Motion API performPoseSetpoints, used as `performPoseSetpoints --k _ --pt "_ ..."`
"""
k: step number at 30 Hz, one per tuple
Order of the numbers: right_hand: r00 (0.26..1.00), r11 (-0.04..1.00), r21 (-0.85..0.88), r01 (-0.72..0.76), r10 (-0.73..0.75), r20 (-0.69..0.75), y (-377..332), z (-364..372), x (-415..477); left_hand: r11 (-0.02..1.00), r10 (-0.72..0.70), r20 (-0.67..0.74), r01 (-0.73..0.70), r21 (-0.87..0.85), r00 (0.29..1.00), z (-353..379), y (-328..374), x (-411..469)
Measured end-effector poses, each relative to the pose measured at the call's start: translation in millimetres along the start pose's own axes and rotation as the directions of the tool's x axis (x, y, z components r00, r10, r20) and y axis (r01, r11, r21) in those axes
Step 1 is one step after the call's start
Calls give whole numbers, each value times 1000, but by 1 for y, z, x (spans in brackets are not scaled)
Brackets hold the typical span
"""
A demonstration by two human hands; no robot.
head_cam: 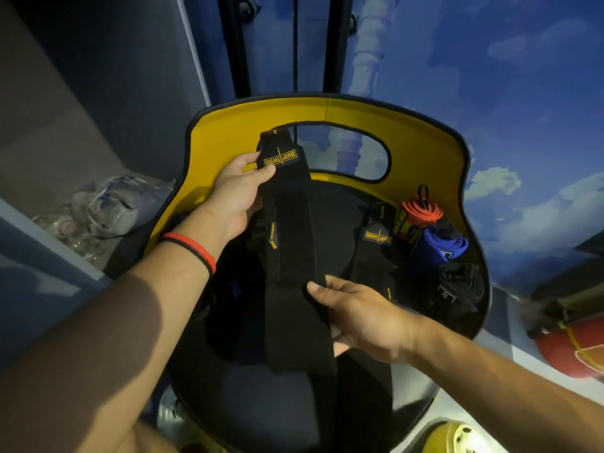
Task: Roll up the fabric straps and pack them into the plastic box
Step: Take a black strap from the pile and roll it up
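A long black fabric strap (291,243) with a yellow-lettered label hangs stretched out over a chair seat. My left hand (237,194) pinches its upper end by the label. My right hand (362,313) grips its right edge lower down, thumb on top. A second black strap (372,256) with the same label lies flat on the seat to the right. Rolled straps stand at the seat's right rim: a red-orange one (421,214), a blue one (439,241) and a black one (461,284). No plastic box is in view.
The chair has a yellow backrest (330,111) with a handle cut-out and a dark round seat (333,210). Crumpled clear plastic (98,210) lies on a ledge at the left. An orange ball (568,354) sits at the right, a yellow shoe (457,438) below.
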State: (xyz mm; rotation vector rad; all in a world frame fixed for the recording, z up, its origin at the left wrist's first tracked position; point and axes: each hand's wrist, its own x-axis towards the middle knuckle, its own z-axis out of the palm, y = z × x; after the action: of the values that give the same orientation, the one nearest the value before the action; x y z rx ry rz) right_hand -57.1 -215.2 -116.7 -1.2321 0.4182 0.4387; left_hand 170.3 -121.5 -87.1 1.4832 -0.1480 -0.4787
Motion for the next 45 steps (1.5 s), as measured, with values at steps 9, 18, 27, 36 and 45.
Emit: performPoseSetpoints --k 9,18,27,36,45 --pt "960 917 -284 -280 273 -67 17 0 -6 998 -34 5 33 51 999 -1 -14 5" --pt "825 186 -941 -282 -453 -337 3 -28 4 969 -138 175 96 227 975 10 -38 -2" --pt "763 311 -809 -498 -286 -580 -13 -91 66 956 -213 245 150 253 946 18 -53 0" --pt "753 312 -856 -412 -413 -513 -6 -98 81 941 -253 284 167 294 925 13 -57 0" --pt "617 603 -678 -420 -358 -701 -11 -103 97 939 -262 268 180 294 927 14 -52 -2"
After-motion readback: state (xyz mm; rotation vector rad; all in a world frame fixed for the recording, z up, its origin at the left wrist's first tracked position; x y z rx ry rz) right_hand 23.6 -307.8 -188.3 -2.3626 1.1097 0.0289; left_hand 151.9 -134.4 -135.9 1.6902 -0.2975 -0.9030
